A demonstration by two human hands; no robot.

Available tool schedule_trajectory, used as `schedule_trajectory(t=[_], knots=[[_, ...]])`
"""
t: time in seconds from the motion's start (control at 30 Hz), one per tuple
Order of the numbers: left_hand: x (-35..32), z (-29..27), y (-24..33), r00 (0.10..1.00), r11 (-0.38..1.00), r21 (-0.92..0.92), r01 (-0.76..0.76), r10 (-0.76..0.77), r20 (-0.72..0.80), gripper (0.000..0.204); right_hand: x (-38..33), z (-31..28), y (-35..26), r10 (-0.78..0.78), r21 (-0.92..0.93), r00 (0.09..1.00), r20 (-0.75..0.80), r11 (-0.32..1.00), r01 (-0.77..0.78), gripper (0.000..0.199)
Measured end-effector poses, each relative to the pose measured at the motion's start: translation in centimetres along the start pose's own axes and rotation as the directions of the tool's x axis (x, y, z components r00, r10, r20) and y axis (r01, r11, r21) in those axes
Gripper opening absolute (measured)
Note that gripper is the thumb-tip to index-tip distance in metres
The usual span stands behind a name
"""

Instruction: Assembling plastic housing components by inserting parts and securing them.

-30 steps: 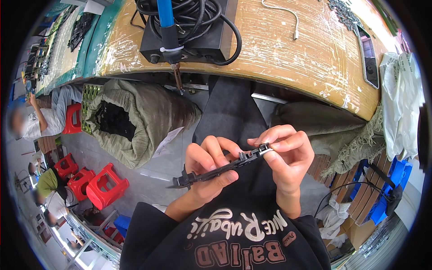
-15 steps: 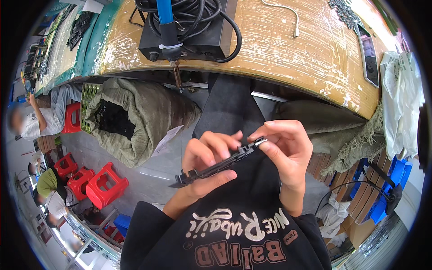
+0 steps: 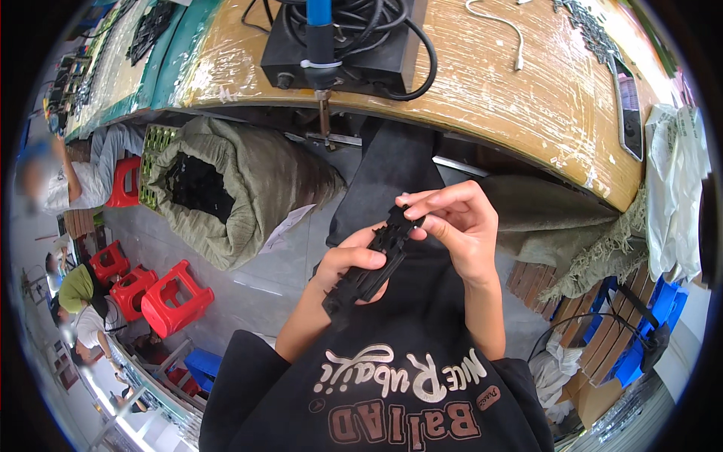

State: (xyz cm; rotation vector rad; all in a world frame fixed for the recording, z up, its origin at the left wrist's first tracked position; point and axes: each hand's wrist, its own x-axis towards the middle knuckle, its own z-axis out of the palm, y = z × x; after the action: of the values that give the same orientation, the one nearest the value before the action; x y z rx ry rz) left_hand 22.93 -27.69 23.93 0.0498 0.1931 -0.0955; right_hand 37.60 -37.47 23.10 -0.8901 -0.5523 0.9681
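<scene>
A long, black, notched part (image 3: 392, 241) slants forward and right — held in midair.

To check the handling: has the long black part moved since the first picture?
Yes: the long black part stands steeper in view, its upper end swung left, nearer the olive sack.

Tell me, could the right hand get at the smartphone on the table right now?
Probably yes: nothing visible blocks the way from the right hand to the smartphone, though it must first let go of the black plastic part, which the left hand also grips.
</scene>
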Motion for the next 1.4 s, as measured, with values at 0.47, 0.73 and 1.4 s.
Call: schedule_trajectory(t=[0.47,0.73,1.4], knots=[[1.2,-0.2,1.4,0.483,0.457,0.83,-0.321,0.832,-0.272,0.038,-0.9,1.4,0.0,0.551,0.068,0.829,0.096,0.827,-0.558,0.026],[1.2,-0.3,1.8,0.498,0.448,0.837,-0.314,0.828,-0.257,0.035,-0.9,1.7,0.4,0.586,0.084,0.802,0.117,0.799,-0.596,0.027],[1.5,0.0,2.1,0.486,0.37,0.871,-0.325,0.855,-0.182,0.034,-0.8,1.6,0.3,0.551,0.088,0.827,0.111,0.824,-0.56,0.025]])
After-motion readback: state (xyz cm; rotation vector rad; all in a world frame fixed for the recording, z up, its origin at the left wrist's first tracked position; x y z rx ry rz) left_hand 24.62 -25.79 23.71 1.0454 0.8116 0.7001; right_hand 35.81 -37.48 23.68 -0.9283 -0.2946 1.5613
